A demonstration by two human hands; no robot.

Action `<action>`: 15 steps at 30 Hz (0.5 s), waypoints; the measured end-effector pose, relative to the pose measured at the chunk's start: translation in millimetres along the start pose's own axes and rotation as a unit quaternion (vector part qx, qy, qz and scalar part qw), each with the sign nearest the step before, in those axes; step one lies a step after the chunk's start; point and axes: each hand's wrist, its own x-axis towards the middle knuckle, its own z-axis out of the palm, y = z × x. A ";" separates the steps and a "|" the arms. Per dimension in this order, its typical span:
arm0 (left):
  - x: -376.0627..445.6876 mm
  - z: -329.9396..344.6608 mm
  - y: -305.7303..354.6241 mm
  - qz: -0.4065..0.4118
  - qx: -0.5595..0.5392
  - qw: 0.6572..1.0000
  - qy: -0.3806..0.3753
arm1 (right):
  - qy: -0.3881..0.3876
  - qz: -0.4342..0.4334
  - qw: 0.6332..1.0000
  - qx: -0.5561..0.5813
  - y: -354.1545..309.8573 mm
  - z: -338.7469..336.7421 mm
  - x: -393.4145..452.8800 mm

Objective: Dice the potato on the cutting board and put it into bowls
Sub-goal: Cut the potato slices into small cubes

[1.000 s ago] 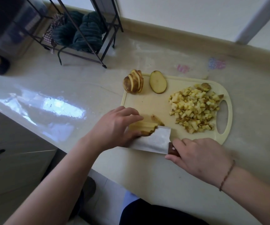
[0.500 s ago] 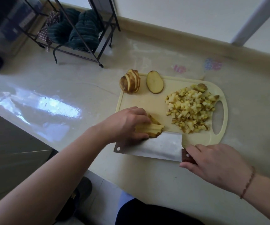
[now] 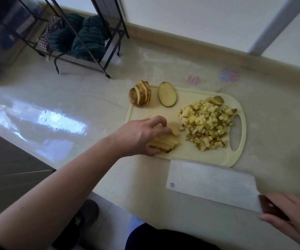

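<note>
**Surfaces and finishes on the counter**

The countertop [image 3: 95,91] is pale, stone-like and glossy, throwing bright window glare. The cutting board [image 3: 190,156] looks like matt cream plastic. The cleaver [image 3: 212,184] has a dull, brushed grey metal blade and a dark reddish wooden handle. The potato sticks [image 3: 165,143] show moist pale flesh with rough brown skin. The rack [image 3: 84,38] is thin black metal, holding ribbed dark green cloth [image 3: 89,42].

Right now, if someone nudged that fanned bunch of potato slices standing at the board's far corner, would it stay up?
Probably not. The fanned slices stand on edge, leaning on one another, so a nudge would likely topple them flat. They look cut through, so they may separate rather than move together. Fresh cut faces are probably damp and slippery on the cutting board.
</note>
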 end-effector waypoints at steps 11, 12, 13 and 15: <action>5.9 8.2 0.9 0.010 0.007 0.999 0.038 | -0.074 0.240 0.942 0.221 -43.1 -29.2 14.7; 3.3 11.1 1.9 0.006 0.010 0.999 0.052 | -0.089 0.253 0.931 0.247 -51.2 -30.6 19.9; 0.0 14.2 4.0 -0.003 0.009 0.998 0.070 | -0.105 0.265 0.912 0.297 -60.1 -31.6 26.3; -7.3 21.6 9.7 -0.030 0.003 0.994 0.105 | -0.119 0.284 0.850 0.428 -78.4 -27.3 39.7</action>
